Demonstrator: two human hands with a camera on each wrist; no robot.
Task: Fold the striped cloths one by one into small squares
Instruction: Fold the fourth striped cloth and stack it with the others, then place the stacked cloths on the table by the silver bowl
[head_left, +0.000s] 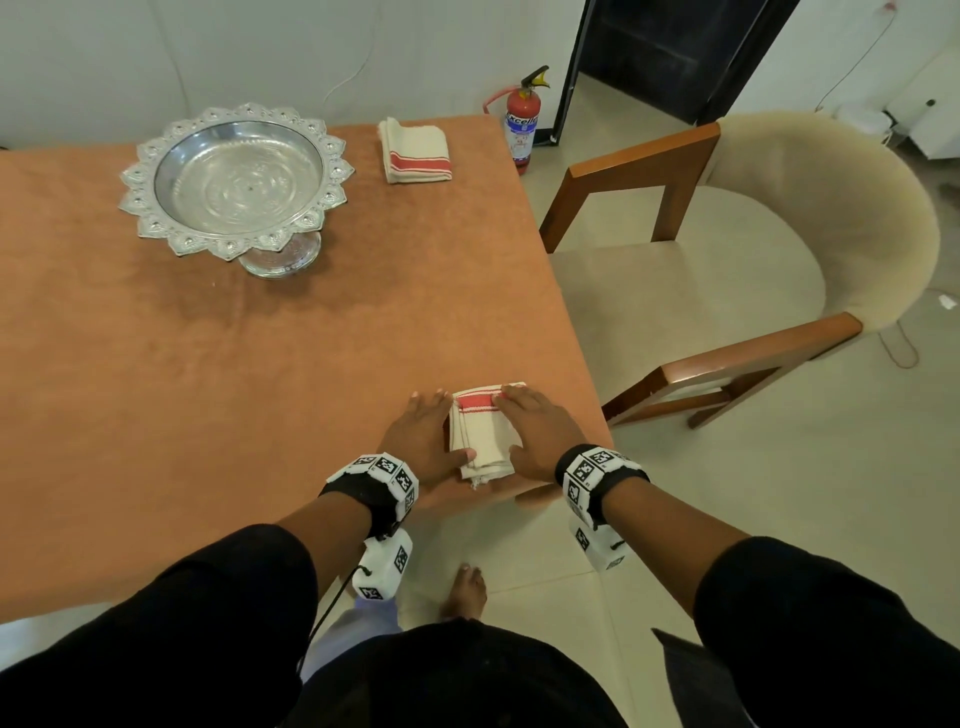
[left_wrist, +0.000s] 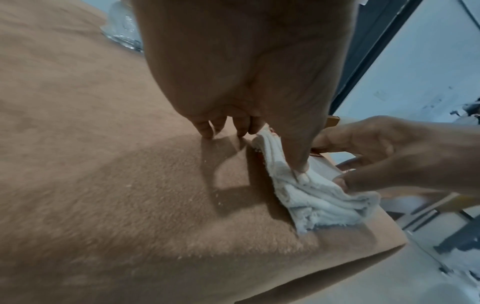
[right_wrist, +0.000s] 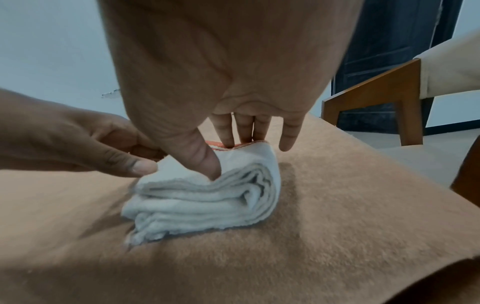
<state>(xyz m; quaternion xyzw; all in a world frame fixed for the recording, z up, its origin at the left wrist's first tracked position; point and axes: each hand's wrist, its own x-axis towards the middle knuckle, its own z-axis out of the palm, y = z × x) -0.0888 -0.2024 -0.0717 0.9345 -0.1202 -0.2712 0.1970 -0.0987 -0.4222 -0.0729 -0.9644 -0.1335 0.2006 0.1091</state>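
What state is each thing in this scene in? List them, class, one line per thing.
near cloth: folded small, at the table's near corner, under both hands
far cloth: folded, lying alone
left hand: open, thumb pressing the near cloth
right hand: open, fingers pressing the near cloth
silver tray: upright, empty
chair: unoccupied

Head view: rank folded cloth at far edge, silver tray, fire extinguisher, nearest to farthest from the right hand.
From the right hand:
1. Folded cloth, far table edge, nearest.
2. Fire extinguisher, on the floor beyond the table corner.
3. Silver tray, far left.
The last two are close to call.
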